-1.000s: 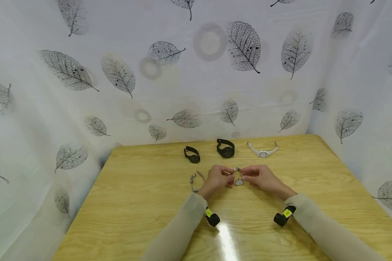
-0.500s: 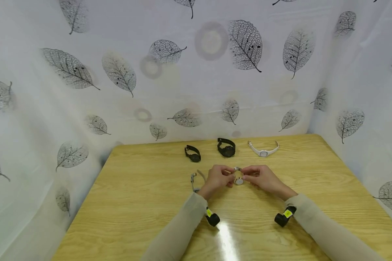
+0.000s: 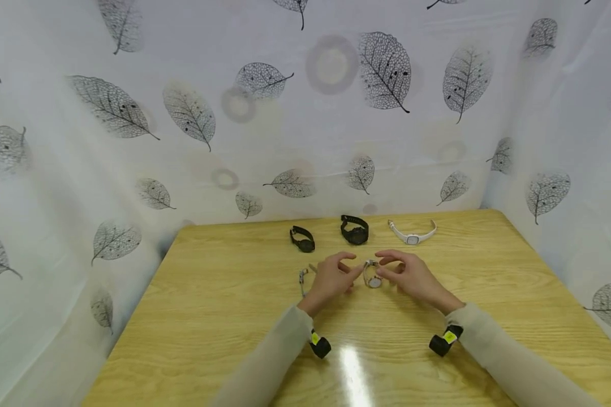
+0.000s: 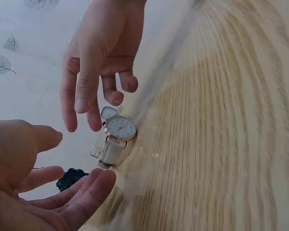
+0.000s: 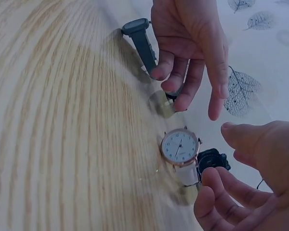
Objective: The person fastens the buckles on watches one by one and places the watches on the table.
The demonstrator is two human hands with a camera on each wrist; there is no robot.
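A watch with a round white dial, rose-gold case and pale strap (image 3: 374,281) rests on the table between the two hands, its dial well seen in the right wrist view. Beside it on the left, my left hand (image 3: 331,280) has its thumb and fingers spread, holding nothing. My right hand (image 3: 409,277) is at the watch's other side, fingers parted and loosely bent, fingertips near the strap. Left of the left hand stands a grey-blue watch (image 5: 143,48), partly hidden by that hand in the head view.
Along the back of the wooden table (image 3: 209,316) are a small black watch (image 3: 304,245), a larger black watch (image 3: 357,235) and a white watch (image 3: 412,239). A white curtain with leaf prints (image 3: 310,130) hangs behind and at both sides.
Both hands pinched the rose-gold watch earlier. Now their fingers have opened away from it, the left hand has drawn back to the left, and the watch stays in place.
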